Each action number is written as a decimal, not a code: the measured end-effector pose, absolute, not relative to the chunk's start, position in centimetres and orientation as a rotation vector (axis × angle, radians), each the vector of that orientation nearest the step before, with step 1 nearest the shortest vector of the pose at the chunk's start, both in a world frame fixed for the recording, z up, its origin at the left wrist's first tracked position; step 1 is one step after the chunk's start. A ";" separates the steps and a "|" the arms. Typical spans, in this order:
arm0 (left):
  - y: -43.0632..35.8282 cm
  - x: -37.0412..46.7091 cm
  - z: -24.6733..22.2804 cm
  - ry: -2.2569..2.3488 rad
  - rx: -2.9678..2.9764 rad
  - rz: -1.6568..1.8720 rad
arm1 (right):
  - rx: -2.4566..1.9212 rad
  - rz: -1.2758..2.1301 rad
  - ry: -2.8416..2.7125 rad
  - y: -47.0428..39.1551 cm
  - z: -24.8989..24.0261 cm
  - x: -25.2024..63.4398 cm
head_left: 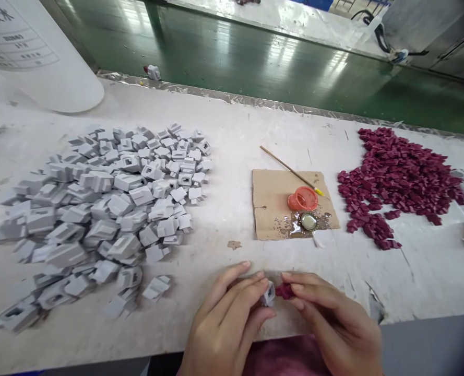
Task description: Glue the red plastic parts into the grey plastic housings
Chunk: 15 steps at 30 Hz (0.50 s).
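Observation:
Near the table's front edge, my left hand [232,318] is closed round a grey plastic piece [269,293], whose open end faces right. My right hand [329,318] pinches a dark red piece [285,291] between thumb and fingers. The red piece's tip is at the grey piece's opening; whether it is inside cannot be made out. A big pile of grey pieces [110,198] spreads at the left, and a heap of dark red pieces [404,177] lies at the right.
Beyond my hands, a cardboard square [271,193] holds a red cup [302,198], a bottle cap [308,221] and wet spots. A thin brush [286,167] lies across its edge. A large white container [47,62] stands back left, beside a green conveyor belt [216,57].

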State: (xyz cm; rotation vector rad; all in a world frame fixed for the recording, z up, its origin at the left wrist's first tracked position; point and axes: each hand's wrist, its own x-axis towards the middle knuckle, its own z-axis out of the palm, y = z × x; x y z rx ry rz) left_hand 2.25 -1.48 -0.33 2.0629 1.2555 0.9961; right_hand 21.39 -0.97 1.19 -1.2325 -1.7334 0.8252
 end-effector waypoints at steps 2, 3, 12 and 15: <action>-1.5 2.2 -0.4 1.259 2.048 0.993 | -1.215 0.805 -1.774 -0.9 1.3 21.3; -1.5 2.2 -0.4 1.259 2.042 0.992 | -1.205 0.790 -1.797 -0.9 1.4 21.3; -1.6 2.2 -0.3 1.256 2.019 0.996 | -1.096 0.654 -2.021 -0.5 1.6 21.0; -1.3 2.3 -0.2 1.272 2.019 0.988 | -1.052 0.606 -2.086 -0.4 1.7 20.7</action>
